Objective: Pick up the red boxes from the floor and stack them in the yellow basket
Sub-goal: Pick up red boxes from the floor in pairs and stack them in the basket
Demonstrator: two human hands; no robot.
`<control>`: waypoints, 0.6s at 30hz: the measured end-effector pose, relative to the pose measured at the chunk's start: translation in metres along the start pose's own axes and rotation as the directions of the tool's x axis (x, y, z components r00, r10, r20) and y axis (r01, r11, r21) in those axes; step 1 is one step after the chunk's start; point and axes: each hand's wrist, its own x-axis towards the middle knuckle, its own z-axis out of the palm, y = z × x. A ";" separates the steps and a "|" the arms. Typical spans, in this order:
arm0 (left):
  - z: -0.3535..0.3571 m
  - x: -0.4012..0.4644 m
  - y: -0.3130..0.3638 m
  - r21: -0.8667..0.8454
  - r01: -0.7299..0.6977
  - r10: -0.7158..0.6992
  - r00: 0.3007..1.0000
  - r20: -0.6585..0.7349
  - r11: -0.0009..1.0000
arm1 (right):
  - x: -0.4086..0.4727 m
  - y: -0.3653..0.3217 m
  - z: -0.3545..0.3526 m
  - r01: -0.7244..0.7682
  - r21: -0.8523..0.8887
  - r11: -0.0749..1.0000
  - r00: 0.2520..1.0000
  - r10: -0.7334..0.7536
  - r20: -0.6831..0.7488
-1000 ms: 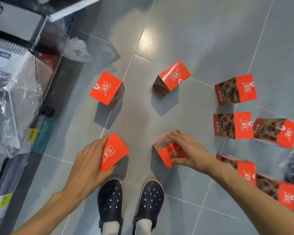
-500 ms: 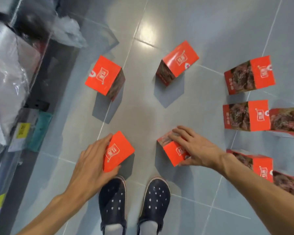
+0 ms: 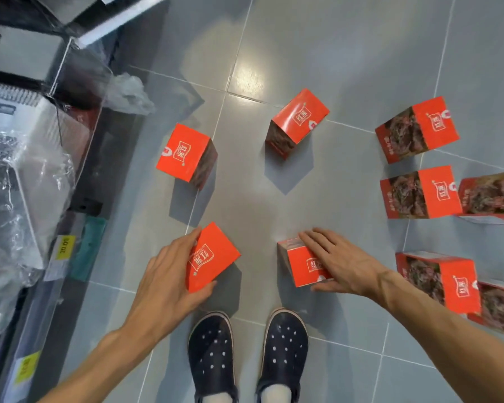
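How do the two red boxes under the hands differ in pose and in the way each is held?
The left box shows mostly its plain red logo face, tilted; the right box also shows a narrow pale end face. The left hand wraps round its box's edge with thumb beneath; the right hand lies over its box, fingers nearly straight, thumb at the near side. Both are red with a white logo, just ahead of the shoes.

I see a bright, evenly lit frame. Light comes from overhead — a white glare patch sits on the glossy floor tiles (image 3: 249, 80) at upper centre. The red boxes (image 3: 298, 123) throw soft grey shadows toward the lower edge of the frame. Plastic wrap (image 3: 26, 199) at the left glints. Tile lines bow at the edges — wide-angle distortion — and the corners look slightly soft.
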 end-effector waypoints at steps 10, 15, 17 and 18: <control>-0.045 -0.025 0.030 -0.024 0.018 -0.019 1.000 -0.016 1.000 | -0.026 -0.024 -0.080 -0.114 0.155 0.981 0.977 0.140 -0.163; -0.147 -0.049 0.095 -0.035 -0.059 0.055 0.993 -0.107 0.998 | -0.078 -0.058 -0.232 -0.101 0.165 0.981 0.944 0.147 -0.294; -0.202 -0.060 0.129 -0.024 -0.089 0.083 0.981 -0.174 0.996 | -0.105 -0.074 -0.304 -0.107 0.163 0.981 0.919 0.160 -0.360; -0.233 -0.068 0.148 -0.015 -0.107 0.102 0.974 -0.204 0.994 | -0.119 -0.085 -0.341 -0.108 0.168 0.980 0.903 0.167 -0.395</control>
